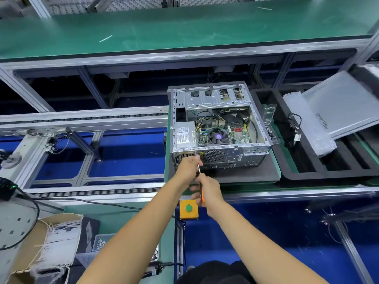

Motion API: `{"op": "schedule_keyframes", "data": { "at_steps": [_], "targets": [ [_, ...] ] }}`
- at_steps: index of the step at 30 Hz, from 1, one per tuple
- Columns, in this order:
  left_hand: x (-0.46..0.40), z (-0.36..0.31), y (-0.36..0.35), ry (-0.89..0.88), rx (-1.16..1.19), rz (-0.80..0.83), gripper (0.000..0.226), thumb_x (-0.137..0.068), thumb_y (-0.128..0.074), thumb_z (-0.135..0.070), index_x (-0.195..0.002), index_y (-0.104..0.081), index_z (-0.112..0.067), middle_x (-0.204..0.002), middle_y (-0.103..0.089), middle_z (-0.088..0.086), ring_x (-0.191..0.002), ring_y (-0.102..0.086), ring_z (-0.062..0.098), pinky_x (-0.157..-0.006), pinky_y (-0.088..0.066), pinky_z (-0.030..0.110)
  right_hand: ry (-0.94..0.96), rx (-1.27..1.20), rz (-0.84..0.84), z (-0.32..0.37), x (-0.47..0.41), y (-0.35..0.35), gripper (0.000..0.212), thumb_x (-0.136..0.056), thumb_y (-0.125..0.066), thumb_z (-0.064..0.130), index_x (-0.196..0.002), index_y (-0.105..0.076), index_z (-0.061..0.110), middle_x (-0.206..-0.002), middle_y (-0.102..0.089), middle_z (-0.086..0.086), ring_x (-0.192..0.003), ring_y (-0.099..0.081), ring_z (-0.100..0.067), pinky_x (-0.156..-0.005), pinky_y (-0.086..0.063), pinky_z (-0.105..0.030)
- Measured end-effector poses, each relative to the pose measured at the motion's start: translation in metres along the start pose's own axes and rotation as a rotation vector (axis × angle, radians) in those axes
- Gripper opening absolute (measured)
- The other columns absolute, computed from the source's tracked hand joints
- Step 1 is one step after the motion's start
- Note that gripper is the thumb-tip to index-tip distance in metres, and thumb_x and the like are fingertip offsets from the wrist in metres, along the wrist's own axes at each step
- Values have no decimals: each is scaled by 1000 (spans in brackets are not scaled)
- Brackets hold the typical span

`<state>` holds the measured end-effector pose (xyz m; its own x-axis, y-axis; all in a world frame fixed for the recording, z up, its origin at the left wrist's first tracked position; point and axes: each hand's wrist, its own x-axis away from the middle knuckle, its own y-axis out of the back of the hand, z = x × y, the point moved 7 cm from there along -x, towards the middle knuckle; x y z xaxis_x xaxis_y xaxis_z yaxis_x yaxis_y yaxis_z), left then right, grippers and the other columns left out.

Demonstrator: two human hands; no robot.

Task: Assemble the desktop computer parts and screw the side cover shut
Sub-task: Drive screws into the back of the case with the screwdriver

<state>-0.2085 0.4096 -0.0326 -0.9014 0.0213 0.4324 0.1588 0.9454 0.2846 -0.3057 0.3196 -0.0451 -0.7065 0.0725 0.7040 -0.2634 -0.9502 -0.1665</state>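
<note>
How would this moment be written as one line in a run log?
right hand: grips screwdriver | left hand: steadies shaft | tip: at rear of computer case | side cover: off, lying right

A single head-worn wide-angle view looks forward and down, close over the workbench at arm's reach.

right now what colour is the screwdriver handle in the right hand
Orange, with some black; the screwdriver handle shows mostly covered by the right hand in the head view.
</note>
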Motion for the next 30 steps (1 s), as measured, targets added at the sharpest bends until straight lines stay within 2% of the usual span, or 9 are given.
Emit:
{"op": "schedule_keyframes", "data": {
  "at_steps": [5, 9, 12, 16, 19, 21, 25, 27, 30],
  "targets": [
    [2, 2, -1, -22, -7, -5, 43, -109, -36, -37, -81, -63, -19, -69, -46, -2, -70, -46, 17, -75, -44, 36, 440, 355, -297, 9, 6, 14, 25, -95, -60, 16, -78, -44, 7, -71, -62, -19, -53, -54, -19, -49, -42, -36],
    [7, 8, 4, -3, 106, 83, 43, -110, -36, -38, -89, -67, -19, -59, -39, -8, -54, -40, 9, -49, -40, 20, -29, -266, 87, -12, 0, -9, 22, -101, -52, 15, -79, -52, 10, -60, -54, -6, -36, -37, -11, -34, -23, -22],
    [7, 2, 5, -26, 50, 76, 43, -110, -36, -38, -81, -59, -17, -55, -37, -9, -55, -35, 12, -54, -35, 27, -176, -430, 170, -17, 4, -18, 20, -102, -51, 20, -87, -58, 8, -63, -59, -6, -37, -38, -10, -31, -23, -20],
    [9, -2, 1, -62, 22, -6, 44, -110, -36, -36, -76, -56, -16, -64, -41, 0, -60, -41, 17, -63, -39, 32, 235, 192, -226, 1, 16, 5, 12, -93, -61, 28, -90, -53, 20, -79, -67, -2, -49, -60, -19, -41, -37, -26],
    [9, -2, 0, -70, -13, -28, 45, -110, -36, -36, -76, -58, -18, -66, -43, 1, -65, -43, 18, -69, -37, 34, 530, 607, -436, 13, 24, 10, 27, -92, -60, 26, -78, -38, 25, -68, -57, 4, -58, -54, -19, -48, -32, -30],
    [9, 0, 2, -47, 25, 1, 45, -110, -35, -39, -80, -62, -17, -67, -44, 1, -63, -45, 17, -67, -42, 33, 446, 387, -300, 11, 15, 9, 28, -95, -56, 15, -74, -37, 21, -66, -56, -3, -52, -47, -22, -45, -31, -29],
    [14, 4, 3, -4, 78, 71, 45, -109, -35, -44, -84, -61, -18, -61, -44, -4, -50, -46, 9, -48, -40, 22, -134, -537, 192, -17, 11, -17, 18, -101, -48, 16, -84, -52, 12, -60, -51, -2, -32, -32, -11, -33, -25, -22],
    [17, 0, 3, -40, 47, 19, 44, -110, -35, -42, -79, -56, -17, -62, -40, -3, -54, -41, 14, -52, -36, 28, -91, -406, 140, -16, 11, -14, 14, -98, -51, 18, -87, -54, 11, -65, -57, -4, -35, -37, -12, -34, -26, -23],
    [21, -7, 2, -102, -11, -69, 45, -111, -35, -37, -74, -54, -18, -60, -42, -4, -60, -41, 14, -59, -32, 31, 234, 170, -248, 5, 20, 6, 15, -91, -62, 23, -88, -49, 16, -78, -64, -2, -54, -52, -15, -43, -34, -27]
  ]
}}
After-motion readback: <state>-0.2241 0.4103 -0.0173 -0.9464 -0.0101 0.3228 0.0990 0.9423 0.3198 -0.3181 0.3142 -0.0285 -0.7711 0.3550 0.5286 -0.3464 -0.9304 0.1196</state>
